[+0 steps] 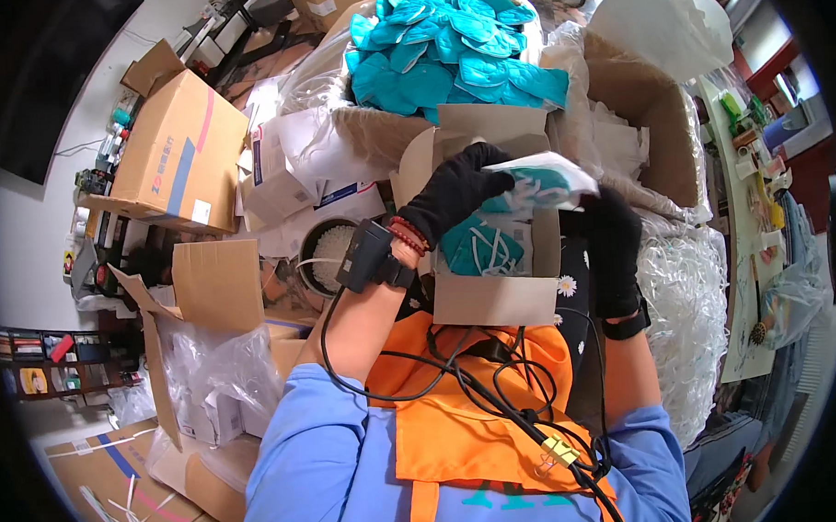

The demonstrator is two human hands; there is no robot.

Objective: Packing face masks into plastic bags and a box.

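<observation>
My left hand (pixel 454 193), in a black glove, pinches the left end of a teal face mask (pixel 537 191) with a white edge, held tilted above a small open carton (pixel 495 300). At the mask's right edge is my right hand (pixel 612 240), also in a black glove. Its fingers are dark and partly hidden, so I cannot make out whether they grip the mask. Inside the carton, on my lap, lies another teal mask (pixel 473 248) with white straps across it.
Beyond the carton, a heap of teal masks (pixel 448 53) fills a plastic-lined box. White straps in clear plastic (pixel 687 316) lie to the right. A bowl of white pieces (pixel 330 250) and cardboard boxes (pixel 170 150) stand left. Black cables (pixel 477 383) cross my orange apron (pixel 443 444).
</observation>
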